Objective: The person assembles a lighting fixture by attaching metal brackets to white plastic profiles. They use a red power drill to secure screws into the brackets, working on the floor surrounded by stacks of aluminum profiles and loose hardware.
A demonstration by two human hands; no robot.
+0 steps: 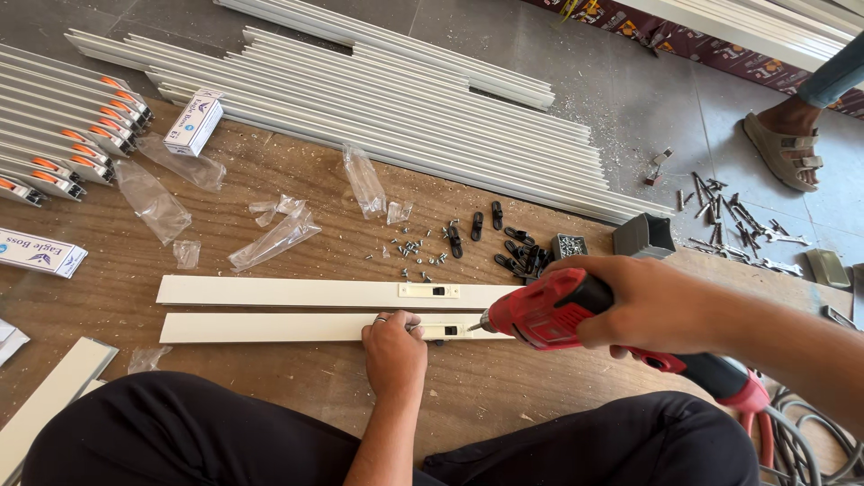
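A red power drill (549, 317) is gripped in the right hand (652, 306), whose fingers wrap round the body of the tool, the forearm coming in from the right edge of the scene. The drill lies nearly level, its bit pointing left and its tip meeting a small latch plate (443, 330) set into the nearer of two cream-coloured profile strips (270, 327). The left hand (393, 349) presses down on that strip just left of the plate, fingers curled over its far edge (a ring shows on one finger), with the wrist reaching up from the near side between the person's dark-trousered knees.

The farther strip (279, 292) lies parallel and just beside the first, carrying a matching plate. Both rest on a wooden board (270, 180) that serves as the work surface.

Beyond the strips, loose screws (409, 252) and black plastic clips (513, 252) are scattered on the wood, near several empty clear plastic bags (279, 236). A small white box (193, 122) sits at the far left, beside stacked rails with orange end pieces (63, 144). A long bundle of pale aluminium profiles (405, 117) runs across the far side. At far right, a sandalled foot (787, 144) of another person stands on the grey tiled floor.
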